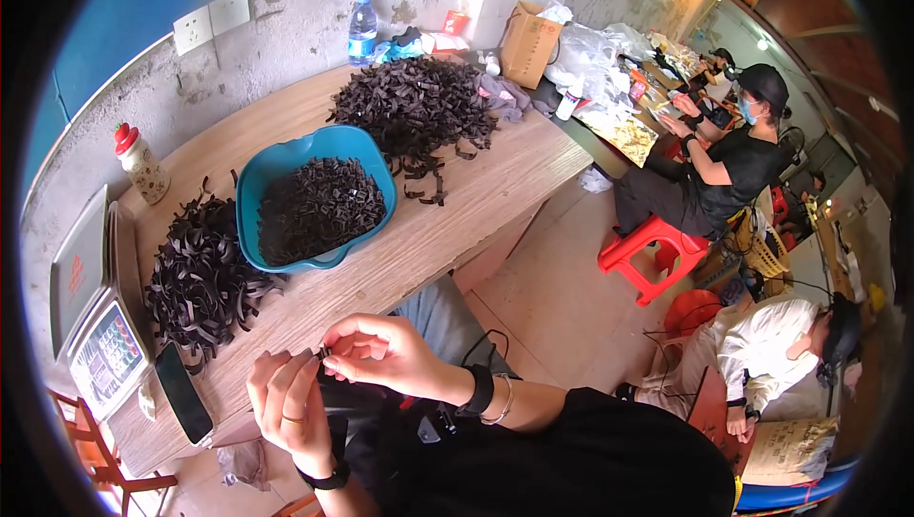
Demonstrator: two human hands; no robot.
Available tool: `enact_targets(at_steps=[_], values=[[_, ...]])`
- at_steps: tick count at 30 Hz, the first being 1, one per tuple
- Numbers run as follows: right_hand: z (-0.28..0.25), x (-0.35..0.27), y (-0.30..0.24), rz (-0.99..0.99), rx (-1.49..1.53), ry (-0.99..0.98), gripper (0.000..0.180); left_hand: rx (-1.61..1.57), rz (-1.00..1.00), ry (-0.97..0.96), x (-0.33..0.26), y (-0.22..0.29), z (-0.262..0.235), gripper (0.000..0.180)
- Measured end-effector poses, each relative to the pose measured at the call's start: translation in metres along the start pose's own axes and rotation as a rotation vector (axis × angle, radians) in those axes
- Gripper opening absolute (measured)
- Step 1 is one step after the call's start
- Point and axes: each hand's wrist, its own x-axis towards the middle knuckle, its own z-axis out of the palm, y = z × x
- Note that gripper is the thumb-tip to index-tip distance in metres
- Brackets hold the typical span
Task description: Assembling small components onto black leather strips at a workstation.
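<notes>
Table (447, 203) ahead of me, against wall. Basin (276, 169) mid-table, small parts (319, 208) inside. Strap pile (200, 274) left of basin; larger strap pile (414, 103) behind and right of it. Jar (141, 163) at far left edge, bottle (362, 29) behind larger pile. Scale (105, 350) at table's left end, phone (183, 393) just beside it. My hands meet at near edge: left hand (290, 407) left of right hand (390, 355), touching, small piece (324, 355) between fingertips. Two seated people off right; nearer stool (652, 250) under farther one.

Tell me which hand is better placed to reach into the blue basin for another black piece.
Probably the right hand: it sits nearer the blue basin, its fingertips only pinching the small black piece. The left hand lies lower, beside the phone, and grips the black strap.
</notes>
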Motion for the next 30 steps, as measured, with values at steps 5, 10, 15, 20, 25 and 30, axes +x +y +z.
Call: enact_targets(at_steps=[5,10,15,20,25,30], values=[[0.003,0.001,0.002,0.030,-0.012,-0.036,0.025,-0.080,-0.044,0.013,-0.006,-0.003,0.001,0.024],[0.008,0.000,0.009,-0.015,-0.042,-0.021,0.026,-0.120,-0.121,-0.013,-0.009,0.001,-0.005,0.023],[0.004,-0.006,-0.007,-0.175,-0.346,0.085,0.020,-0.258,-0.214,-0.085,0.008,0.010,-0.006,0.016],[0.005,-0.006,-0.011,-0.145,-0.292,0.022,0.024,-0.282,-0.188,0.010,-0.001,0.003,-0.001,0.025],[0.004,-0.004,-0.018,0.050,-0.030,0.036,0.023,-0.128,-0.011,0.061,-0.002,-0.004,-0.003,0.031],[0.006,-0.005,-0.013,0.024,-0.047,0.006,0.023,-0.100,0.019,0.105,-0.004,-0.005,-0.003,0.029]])
